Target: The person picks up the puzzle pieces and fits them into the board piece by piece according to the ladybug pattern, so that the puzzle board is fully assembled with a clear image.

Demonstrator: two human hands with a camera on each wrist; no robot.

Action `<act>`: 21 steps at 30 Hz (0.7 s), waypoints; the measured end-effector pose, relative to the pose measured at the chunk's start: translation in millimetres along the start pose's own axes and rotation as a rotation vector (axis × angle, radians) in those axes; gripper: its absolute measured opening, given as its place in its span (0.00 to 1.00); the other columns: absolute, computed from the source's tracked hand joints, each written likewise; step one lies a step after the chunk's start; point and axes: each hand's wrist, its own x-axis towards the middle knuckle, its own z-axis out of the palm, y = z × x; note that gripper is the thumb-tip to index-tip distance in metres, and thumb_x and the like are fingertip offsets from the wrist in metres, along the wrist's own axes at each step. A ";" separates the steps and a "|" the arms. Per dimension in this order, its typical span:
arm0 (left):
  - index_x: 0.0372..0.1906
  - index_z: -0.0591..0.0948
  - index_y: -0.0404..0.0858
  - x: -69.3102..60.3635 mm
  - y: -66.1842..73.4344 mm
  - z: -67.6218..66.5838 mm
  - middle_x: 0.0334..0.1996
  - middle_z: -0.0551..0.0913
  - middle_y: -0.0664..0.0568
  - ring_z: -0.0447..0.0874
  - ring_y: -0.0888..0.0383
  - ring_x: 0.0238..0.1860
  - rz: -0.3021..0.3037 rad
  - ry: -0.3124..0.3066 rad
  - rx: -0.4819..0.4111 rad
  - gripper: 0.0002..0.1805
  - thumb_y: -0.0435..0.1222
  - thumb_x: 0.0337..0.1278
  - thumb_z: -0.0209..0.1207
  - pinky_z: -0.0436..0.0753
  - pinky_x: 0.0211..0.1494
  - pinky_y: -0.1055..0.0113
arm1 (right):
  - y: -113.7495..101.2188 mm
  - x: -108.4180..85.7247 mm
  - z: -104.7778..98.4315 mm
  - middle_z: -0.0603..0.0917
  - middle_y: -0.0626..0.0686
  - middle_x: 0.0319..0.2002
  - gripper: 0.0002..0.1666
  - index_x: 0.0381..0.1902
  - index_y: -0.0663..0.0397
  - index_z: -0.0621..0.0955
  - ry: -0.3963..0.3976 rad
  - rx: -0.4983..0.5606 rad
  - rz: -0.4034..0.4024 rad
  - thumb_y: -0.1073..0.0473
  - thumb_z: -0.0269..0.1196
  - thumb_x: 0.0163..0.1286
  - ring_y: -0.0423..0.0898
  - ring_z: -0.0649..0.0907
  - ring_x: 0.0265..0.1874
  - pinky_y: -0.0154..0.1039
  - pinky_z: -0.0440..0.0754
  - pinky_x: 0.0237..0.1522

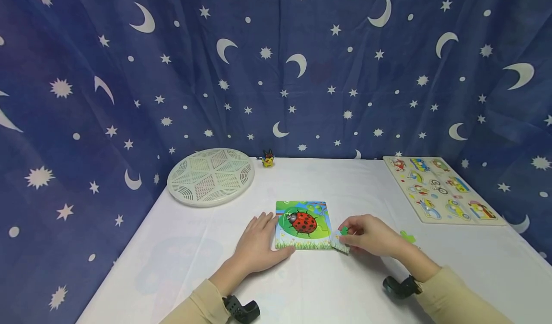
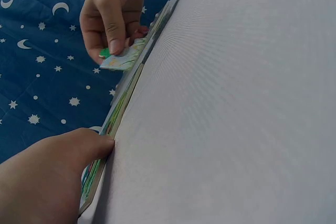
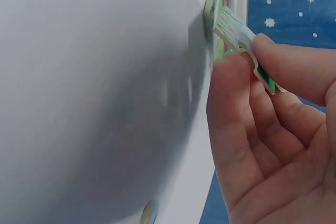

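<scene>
In the head view, the ladybird puzzle [image 1: 303, 223] lies well apart from the far edge of the worktop [image 1: 185, 257], and the left hand [image 1: 257, 245], its fingers relaxed, touches the puzzle's left side. In the left wrist view, the left thumb [image 2: 93, 143] rests at the near edge. In the right wrist view, the right hand [image 3: 294, 156] pinches a tilted puzzle piece [image 3: 234, 29] by the puzzle's near right corner

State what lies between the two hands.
In the head view, the ladybug puzzle lies between the left hand and the right hand, which pinches a puzzle piece.
</scene>
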 end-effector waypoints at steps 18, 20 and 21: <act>0.75 0.69 0.35 -0.4 -0.3 1.4 0.74 0.67 0.39 0.58 0.41 0.77 0.004 0.010 -0.011 0.52 0.67 0.56 0.61 0.53 0.80 0.48 | -29.6 24.3 26.0 0.80 0.39 0.23 0.03 0.34 0.47 0.87 0.044 -0.202 -0.143 0.57 0.72 0.67 0.37 0.76 0.17 0.34 0.76 0.21; 0.75 0.69 0.34 -0.7 -1.3 0.1 0.74 0.67 0.39 0.58 0.40 0.77 0.006 0.005 -0.011 0.53 0.67 0.56 0.61 0.53 0.80 0.47 | -32.0 26.9 28.2 0.76 0.38 0.20 0.06 0.30 0.45 0.85 0.052 -0.229 -0.149 0.58 0.73 0.67 0.36 0.74 0.17 0.32 0.73 0.20; 0.75 0.69 0.34 -0.8 -1.9 -1.0 0.74 0.67 0.39 0.58 0.41 0.77 0.004 0.002 -0.007 0.53 0.68 0.56 0.60 0.53 0.80 0.48 | -33.3 28.4 29.5 0.75 0.38 0.18 0.08 0.28 0.45 0.85 0.058 -0.244 -0.152 0.58 0.73 0.66 0.36 0.72 0.17 0.32 0.71 0.20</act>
